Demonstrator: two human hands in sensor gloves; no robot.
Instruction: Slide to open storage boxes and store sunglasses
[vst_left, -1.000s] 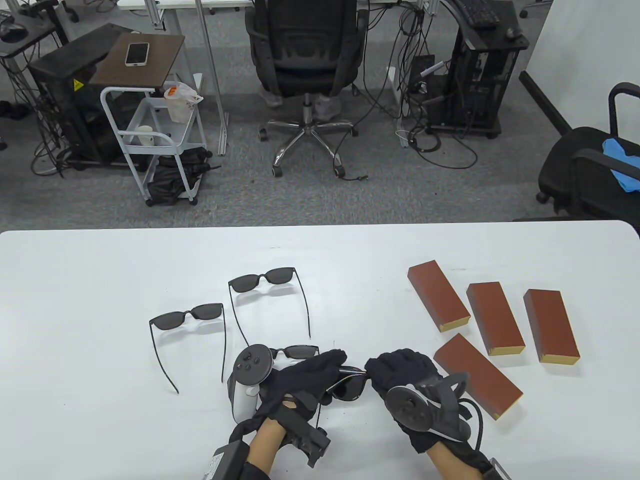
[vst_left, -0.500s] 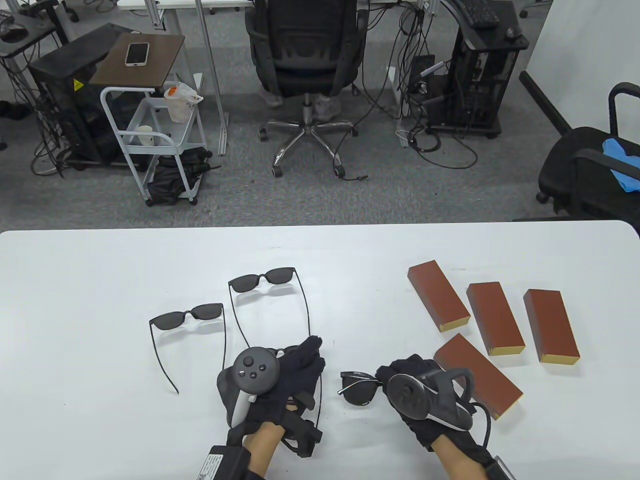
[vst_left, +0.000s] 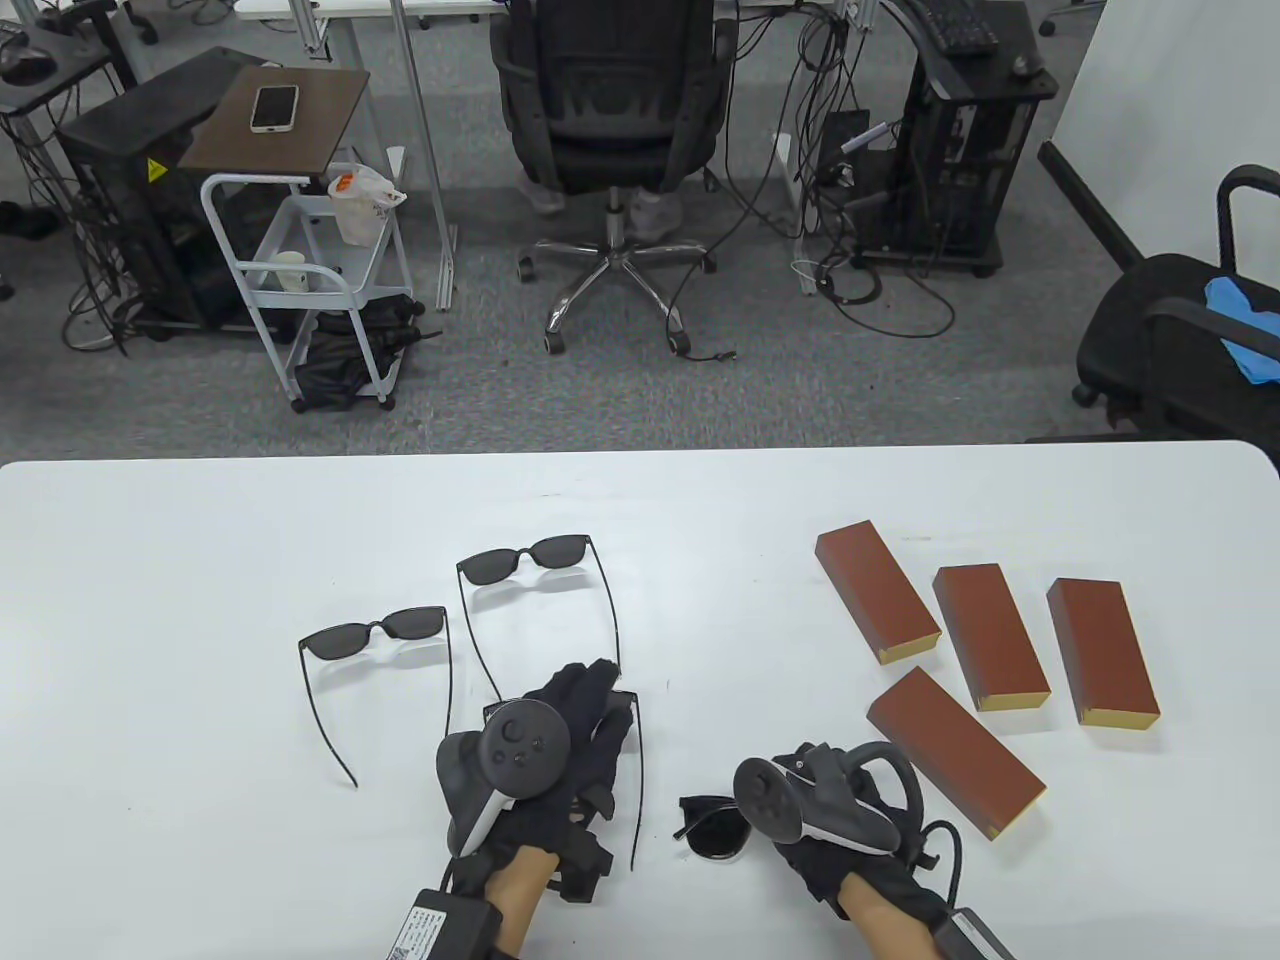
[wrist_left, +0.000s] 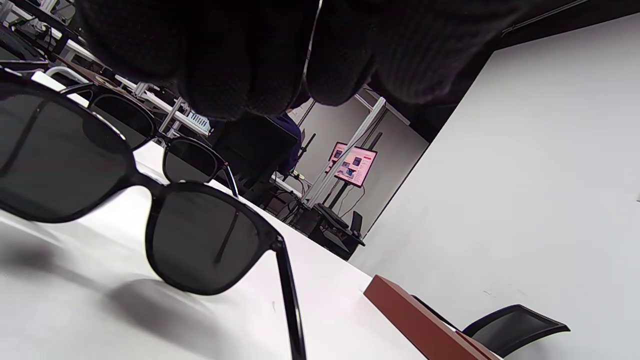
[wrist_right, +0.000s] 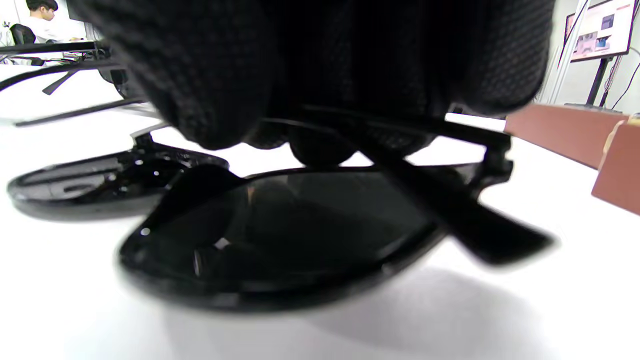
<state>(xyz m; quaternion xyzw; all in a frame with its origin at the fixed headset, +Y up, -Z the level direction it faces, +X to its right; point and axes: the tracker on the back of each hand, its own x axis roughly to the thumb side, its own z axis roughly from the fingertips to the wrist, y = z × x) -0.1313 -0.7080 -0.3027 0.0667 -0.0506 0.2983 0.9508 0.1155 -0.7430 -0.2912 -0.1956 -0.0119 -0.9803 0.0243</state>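
My right hand (vst_left: 770, 815) grips a folded pair of black sunglasses (vst_left: 712, 826) low over the table near its front edge. In the right wrist view my fingertips (wrist_right: 210, 100) curl over the folded temple arms and dark lens (wrist_right: 280, 235). My left hand (vst_left: 585, 700) hovers with its fingers stretched over an unfolded pair (wrist_left: 200, 245), whose arm (vst_left: 640, 780) shows beside my palm. Two more unfolded pairs lie further left, one (vst_left: 525, 562) behind the other (vst_left: 375, 632). Several closed red-brown storage boxes lie at the right; the nearest (vst_left: 955, 750) sits just right of my right hand.
Three boxes (vst_left: 877, 605) (vst_left: 990, 635) (vst_left: 1102, 650) lie side by side behind the nearest one. The white table (vst_left: 200, 560) ends at its far edge, beyond which stand an office chair (vst_left: 610, 120) and a small cart (vst_left: 300, 270).
My left hand let go of the folded sunglasses and moved left over the unfolded pair. My right hand drew the folded pair toward the table's front edge.
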